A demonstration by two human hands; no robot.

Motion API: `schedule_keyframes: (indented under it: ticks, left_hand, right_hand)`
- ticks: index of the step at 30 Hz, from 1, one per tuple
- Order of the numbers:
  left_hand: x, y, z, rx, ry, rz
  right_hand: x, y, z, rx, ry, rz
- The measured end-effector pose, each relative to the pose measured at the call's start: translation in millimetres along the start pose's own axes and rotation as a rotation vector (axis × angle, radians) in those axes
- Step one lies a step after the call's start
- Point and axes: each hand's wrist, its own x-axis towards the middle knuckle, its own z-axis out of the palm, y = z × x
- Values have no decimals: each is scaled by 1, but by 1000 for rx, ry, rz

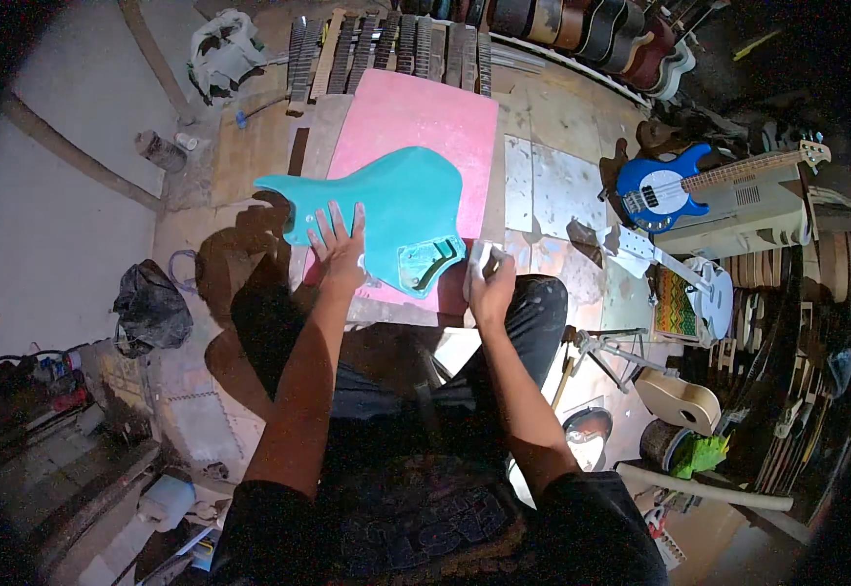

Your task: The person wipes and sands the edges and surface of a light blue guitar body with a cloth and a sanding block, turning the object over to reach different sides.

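Observation:
A turquoise electric guitar body [401, 195] lies face down or up, I cannot tell which, on a pink board [416, 112]. Toward its lower right corner is a routed cavity [425, 264] with bare, unpainted-looking walls. My left hand [340, 249] rests flat on the body's left part, fingers spread and dusted with white. Just beyond the body's lower right edge, my right hand [490, 288] is closed round a small whitish folded piece [482, 256], perhaps sandpaper; its far side is hidden by my fingers.
Several guitar necks [386, 54] lie in a row behind the board. To the right are a blue bass guitar [662, 190], a white guitar [709, 298] and an acoustic body [678, 400]. A black plastic bag [152, 308] sits on the left. Several guitar bodies [582, 29] stand at the back right.

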Motion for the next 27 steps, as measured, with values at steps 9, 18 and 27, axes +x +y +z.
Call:
schedule_keyframes:
  ticks: [9,18,27]
  left_hand:
    - [4,-3,13,27,16,24]
    - [4,-3,16,27,10,21]
    - [4,-1,6,62,-55,-6]
  right_hand:
    - [-73,-41,-1,-131,-306,-277]
    - [-52,-27,-3,-109,-331,-411]
    - [-55,-41,12,-154,-513,-621]
